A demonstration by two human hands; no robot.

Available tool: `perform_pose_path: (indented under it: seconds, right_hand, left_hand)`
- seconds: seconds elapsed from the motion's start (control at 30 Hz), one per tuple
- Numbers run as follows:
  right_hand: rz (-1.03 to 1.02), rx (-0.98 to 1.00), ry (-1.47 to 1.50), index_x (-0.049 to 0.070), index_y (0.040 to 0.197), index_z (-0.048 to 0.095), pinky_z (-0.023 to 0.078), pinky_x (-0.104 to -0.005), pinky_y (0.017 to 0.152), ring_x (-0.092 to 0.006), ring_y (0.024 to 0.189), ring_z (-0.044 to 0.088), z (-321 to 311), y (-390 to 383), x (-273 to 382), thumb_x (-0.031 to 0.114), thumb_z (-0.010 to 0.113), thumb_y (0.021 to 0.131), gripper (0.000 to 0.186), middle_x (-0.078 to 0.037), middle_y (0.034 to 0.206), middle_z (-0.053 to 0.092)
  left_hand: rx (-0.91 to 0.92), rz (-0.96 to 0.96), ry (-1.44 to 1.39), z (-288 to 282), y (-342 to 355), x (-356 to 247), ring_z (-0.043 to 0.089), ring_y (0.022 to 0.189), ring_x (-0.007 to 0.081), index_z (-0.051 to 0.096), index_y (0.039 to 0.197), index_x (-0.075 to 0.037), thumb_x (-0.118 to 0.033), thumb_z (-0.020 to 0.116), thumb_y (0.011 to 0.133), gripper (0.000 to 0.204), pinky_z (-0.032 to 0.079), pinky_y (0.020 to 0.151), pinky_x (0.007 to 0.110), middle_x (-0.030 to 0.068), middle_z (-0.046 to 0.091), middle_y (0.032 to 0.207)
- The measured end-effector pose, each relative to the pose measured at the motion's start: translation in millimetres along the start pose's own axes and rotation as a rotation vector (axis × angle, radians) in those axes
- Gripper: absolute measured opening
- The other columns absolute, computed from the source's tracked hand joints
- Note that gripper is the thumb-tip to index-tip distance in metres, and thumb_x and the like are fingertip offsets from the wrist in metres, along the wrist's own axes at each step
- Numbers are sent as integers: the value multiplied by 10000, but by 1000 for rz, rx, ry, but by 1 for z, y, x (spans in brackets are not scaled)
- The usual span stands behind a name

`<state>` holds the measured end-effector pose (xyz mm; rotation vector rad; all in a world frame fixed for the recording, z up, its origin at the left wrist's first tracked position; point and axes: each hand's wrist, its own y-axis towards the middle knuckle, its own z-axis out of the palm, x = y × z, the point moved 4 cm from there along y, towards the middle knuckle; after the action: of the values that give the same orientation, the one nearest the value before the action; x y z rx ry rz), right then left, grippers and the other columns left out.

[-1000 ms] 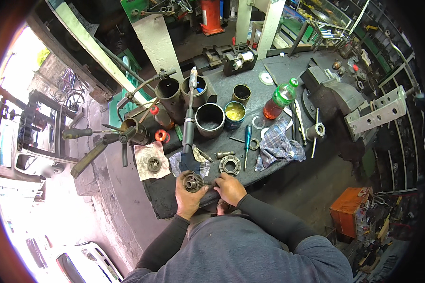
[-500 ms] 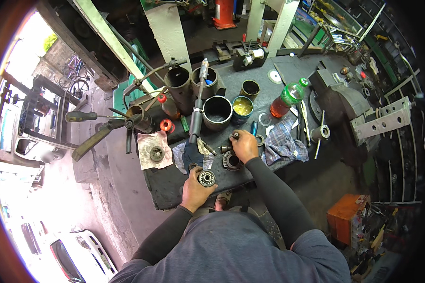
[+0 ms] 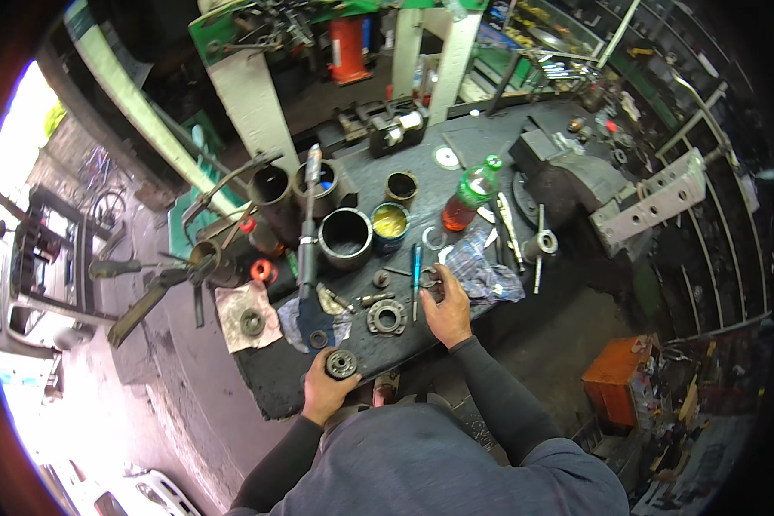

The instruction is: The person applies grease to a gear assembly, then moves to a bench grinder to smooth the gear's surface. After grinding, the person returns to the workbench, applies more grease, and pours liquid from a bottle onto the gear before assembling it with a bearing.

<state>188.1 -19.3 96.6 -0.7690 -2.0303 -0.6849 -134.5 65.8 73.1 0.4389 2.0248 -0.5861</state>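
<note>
- Left grip [image 3: 323, 391] clasps a round bearing [image 3: 341, 365], its underside hidden.
- Right grip [image 3: 449, 315] half-covers a metal ring [image 3: 426, 277]; from here I can't tell whether it's grasped.

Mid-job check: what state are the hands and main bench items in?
Left hand: holding round, grey, bearing-like metal part
Right hand: fingers at small, grey metal ring, grip unclear
Green-capped plastic bottle: upright, closed, red liquid inside
Round blue tin: open, yellow contents showing
Blue-handled metal screwdriver: lying flat
Blue plaid cloth: crumpled
Flanged grey metal ring: lying flat
</note>
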Motion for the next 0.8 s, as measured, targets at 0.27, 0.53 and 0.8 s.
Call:
perform_pose_path:
  seconds: [0.27, 0.53, 0.8]
  right_hand:
    - [134, -333, 103, -11, 1736, 187, 476, -475, 1220, -408, 1512, 505, -60, 113, -52, 187, 1004, 783, 1272, -307, 1675, 420]
    - [113, -361, 23, 36, 1617, 370, 526, -473, 1139, -410, 1317, 681, -49, 197, -55, 237, 1020, 744, 1107, -262, 1426, 683]
    - [-171, -126, -14, 38, 1439, 548, 585, -422, 1007, -290, 1171, 718, -129, 113, 31, 82, 1000, 759, 818, -157, 1319, 695]
  left_hand:
    - [-78, -127, -229, -8, -17, 12, 718, 1135, 236, 601, 1339, 60, -128, 927, 802, 655, 572, 1034, 365, 147, 734, 1204]
    - [101, -294, -958, -4, -10, 8, 675, 1204, 182, 597, 1426, 57, -98, 916, 823, 699, 535, 1095, 355, 110, 712, 1300]
    - [153, 86, -367, -42, 7, -39, 631, 1335, 211, 534, 1552, 45, -198, 975, 771, 929, 475, 1195, 374, 141, 665, 1438]
